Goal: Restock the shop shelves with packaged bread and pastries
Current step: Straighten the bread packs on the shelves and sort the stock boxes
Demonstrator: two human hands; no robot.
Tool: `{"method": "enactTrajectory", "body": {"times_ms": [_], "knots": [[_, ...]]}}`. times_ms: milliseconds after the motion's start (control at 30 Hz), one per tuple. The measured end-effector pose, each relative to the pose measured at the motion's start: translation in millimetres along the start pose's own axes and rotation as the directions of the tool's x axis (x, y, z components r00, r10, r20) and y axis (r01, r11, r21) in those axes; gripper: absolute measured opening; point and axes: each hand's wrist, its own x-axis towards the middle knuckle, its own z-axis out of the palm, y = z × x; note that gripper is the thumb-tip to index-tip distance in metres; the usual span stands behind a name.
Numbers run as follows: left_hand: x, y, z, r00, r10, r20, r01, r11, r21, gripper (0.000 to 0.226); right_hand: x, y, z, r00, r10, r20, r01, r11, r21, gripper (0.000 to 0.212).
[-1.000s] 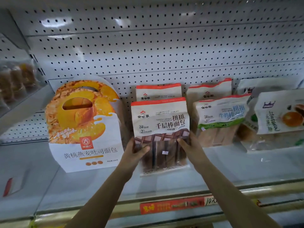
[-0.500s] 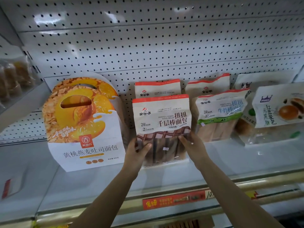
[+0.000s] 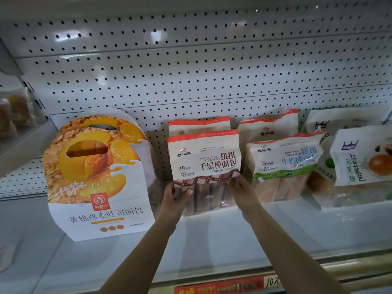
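A chocolate stick-bread bag (image 3: pixel 204 158), white with a red top band and a brown check band, stands upright on the white shelf (image 3: pixel 212 240). My left hand (image 3: pixel 175 201) grips its lower left edge, thumb across the front. My right hand (image 3: pixel 241 189) holds its lower right edge with the fingers on the front. A second bag of the same kind (image 3: pixel 199 125) stands right behind it against the pegboard.
An orange and white peach toast box (image 3: pixel 97 177) stands to the left. Two milk stick-bread bags (image 3: pixel 284 166) and red-bean bun bags (image 3: pixel 360 158) fill the right. A red price label (image 3: pixel 220 286) runs along the shelf's front rail. Wrapped pastries (image 3: pixel 12 115) sit far left.
Both hands have pushed the chocolate bag a little further back on the shelf, closer to the bag behind it. The grip on its lower edges is the same.
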Motion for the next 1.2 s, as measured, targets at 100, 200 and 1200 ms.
{"method": "enactTrajectory", "body": {"times_ms": [100, 200, 1200], "knots": [[4, 2, 3, 1.0, -0.008, -0.005, 0.008, 1.0, -0.009, 0.054, 3, -3, 1, 1.0, 0.007, 0.02, -0.008, 1.0, 0.023, 0.026], [6, 3, 6, 1.0, -0.002, -0.002, 0.002, 1.0, -0.011, 0.049, 5, -2, 0, 1.0, 0.004, 0.028, -0.005, 1.0, 0.026, 0.027], [-268, 35, -84, 0.958, 0.227, 0.178, -0.174, 0.947, -0.269, 0.074, -291, -25, 11, 0.991, -0.109, 0.076, 0.06, 0.88, 0.471, 0.092]]}}
